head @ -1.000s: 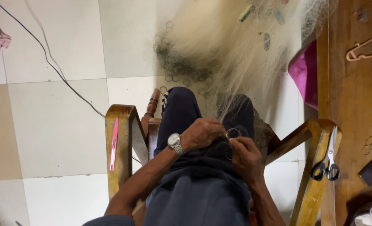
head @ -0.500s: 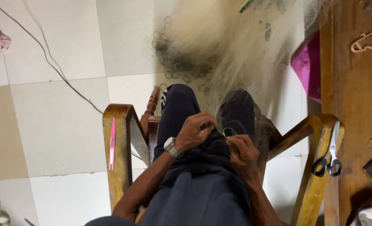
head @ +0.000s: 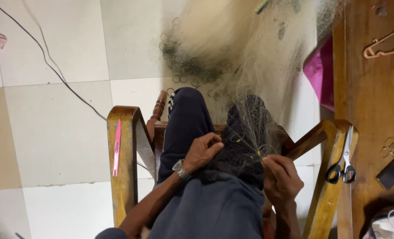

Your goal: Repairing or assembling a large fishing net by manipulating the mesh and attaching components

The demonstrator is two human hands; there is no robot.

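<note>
A fine, pale monofilament fishing net [head: 250, 66] with dark metal rings along its edge spills from the floor at twelve o'clock onto the seated person's lap. The left hand [head: 203, 152] rests curled on the dark trousers, fingers pressed down on the mesh. The right hand [head: 281, 177] pinches a bunch of strands near small yellow knots. The net looks light, limp and snag-prone, best taken by gathered strands or the ringed edge. At three o'clock, black-handled scissors [head: 344, 163] lie on the wooden chair arm [head: 327, 186]; at nine o'clock, a pink plastic netting needle [head: 116, 148].
</note>
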